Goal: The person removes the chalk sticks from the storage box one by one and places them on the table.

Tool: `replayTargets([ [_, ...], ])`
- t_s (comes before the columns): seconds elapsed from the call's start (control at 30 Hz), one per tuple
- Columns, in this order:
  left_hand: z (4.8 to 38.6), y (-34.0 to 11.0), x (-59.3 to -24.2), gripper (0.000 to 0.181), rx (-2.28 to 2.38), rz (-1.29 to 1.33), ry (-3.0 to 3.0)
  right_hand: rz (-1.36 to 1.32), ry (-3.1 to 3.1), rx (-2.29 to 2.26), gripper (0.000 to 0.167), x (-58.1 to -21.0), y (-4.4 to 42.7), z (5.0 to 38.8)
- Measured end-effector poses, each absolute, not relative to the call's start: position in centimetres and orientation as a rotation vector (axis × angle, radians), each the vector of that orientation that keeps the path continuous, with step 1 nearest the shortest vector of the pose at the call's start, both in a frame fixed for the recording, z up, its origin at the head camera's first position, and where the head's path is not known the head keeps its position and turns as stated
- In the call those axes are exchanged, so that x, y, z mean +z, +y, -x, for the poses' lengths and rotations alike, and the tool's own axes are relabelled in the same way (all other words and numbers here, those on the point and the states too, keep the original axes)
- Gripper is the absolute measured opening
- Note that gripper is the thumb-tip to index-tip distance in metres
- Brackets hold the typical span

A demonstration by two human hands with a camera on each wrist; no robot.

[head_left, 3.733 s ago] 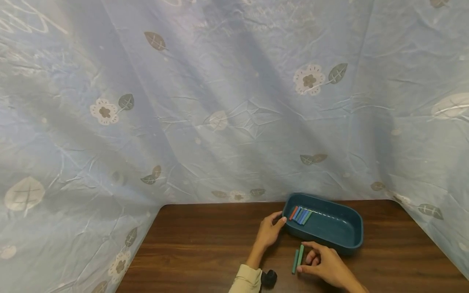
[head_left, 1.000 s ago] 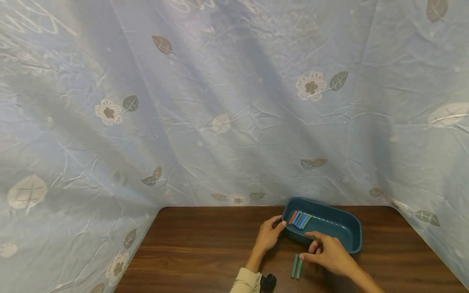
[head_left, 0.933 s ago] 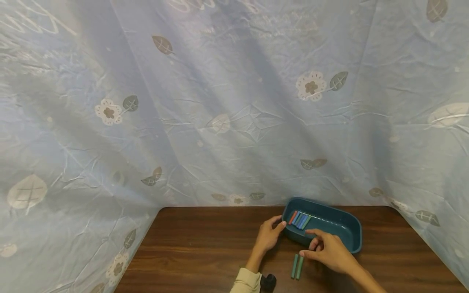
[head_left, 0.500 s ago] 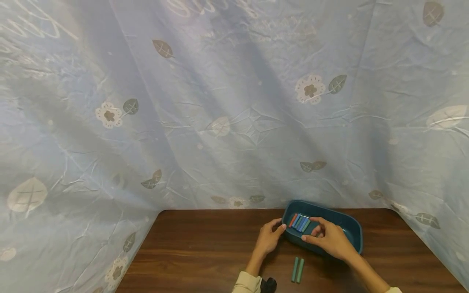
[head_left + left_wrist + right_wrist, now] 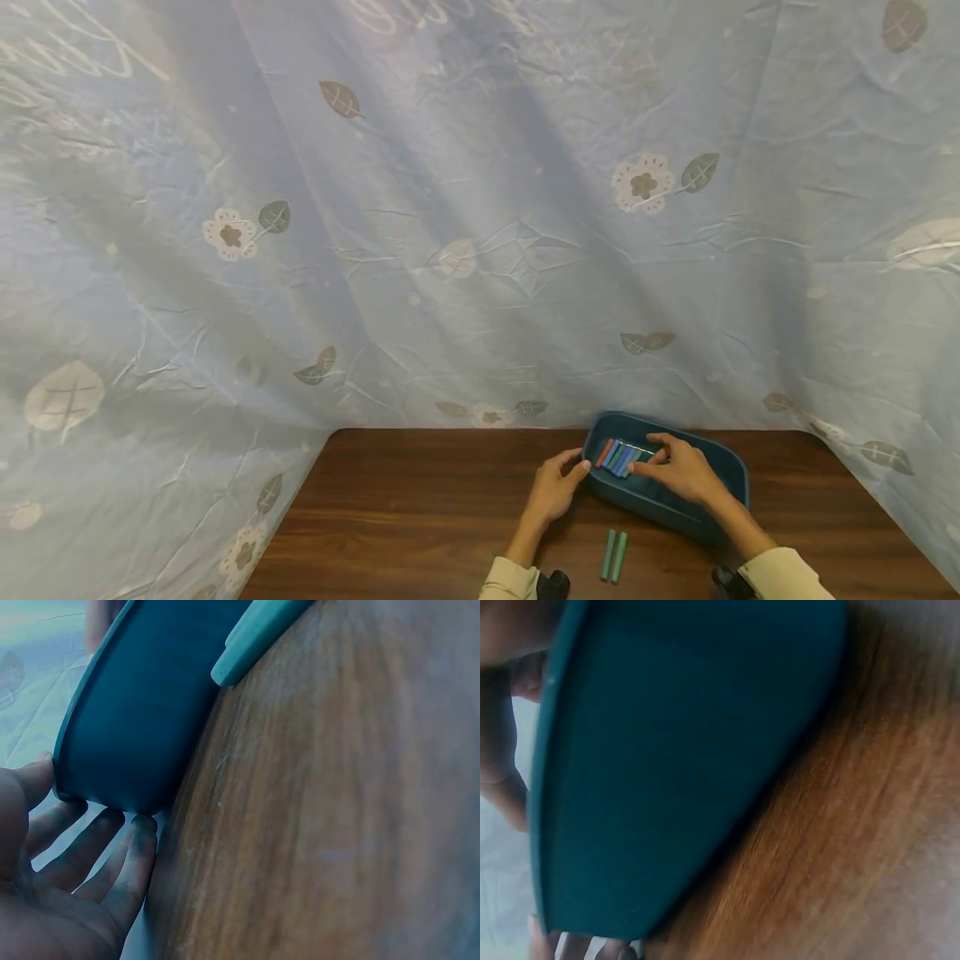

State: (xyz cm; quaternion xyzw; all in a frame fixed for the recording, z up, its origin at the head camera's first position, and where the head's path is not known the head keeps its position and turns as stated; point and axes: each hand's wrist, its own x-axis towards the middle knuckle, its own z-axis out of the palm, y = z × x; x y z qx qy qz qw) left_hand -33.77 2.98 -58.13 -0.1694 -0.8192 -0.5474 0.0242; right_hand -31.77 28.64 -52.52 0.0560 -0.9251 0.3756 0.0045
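A dark teal tray (image 5: 738, 477) stands at the back right of the table. In its left end lies a row of chalk-like sticks (image 5: 618, 457): red, blue and green. My left hand (image 5: 553, 492) rests at the tray's left corner; in the left wrist view its spread fingertips touch the outer wall and the thumb is at the rim. My right hand (image 5: 684, 472) reaches into the tray, thumb and index finger apart around the green end of the row; whether they touch a stick is unclear. Two green sticks (image 5: 613, 556) lie side by side on the table before the tray.
The brown wooden table (image 5: 420, 517) has a patterned pale blue cloth (image 5: 480, 333) hanging behind it and along both sides. Black wrist cameras (image 5: 553, 585) show on both wrists.
My right hand has left the two green sticks on the table and moved up into the tray beside the row. Earlier its fingers were at the right green stick. The left hand stays put.
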Motion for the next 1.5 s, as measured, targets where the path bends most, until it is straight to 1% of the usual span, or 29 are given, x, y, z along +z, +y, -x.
replayTargets([
  [0.37, 34.0, 3.0, -58.1, 0.042, -1.698, 0.516, -2.53, -0.116, -2.922, 1.156, 0.092, -54.0, 28.9, 34.1],
  [0.9, 33.7, 3.0, -58.0, 0.043, -1.725, 0.512, -2.519, -0.097, -2.914, 1.116, 0.096, -56.7, 28.9, 35.1],
  [1.5, 33.8, 2.9, -58.1, 0.042, -1.732, 0.544, -2.516, -0.041, -2.957, 1.037, 0.097, -57.0, 28.6, 35.4],
])
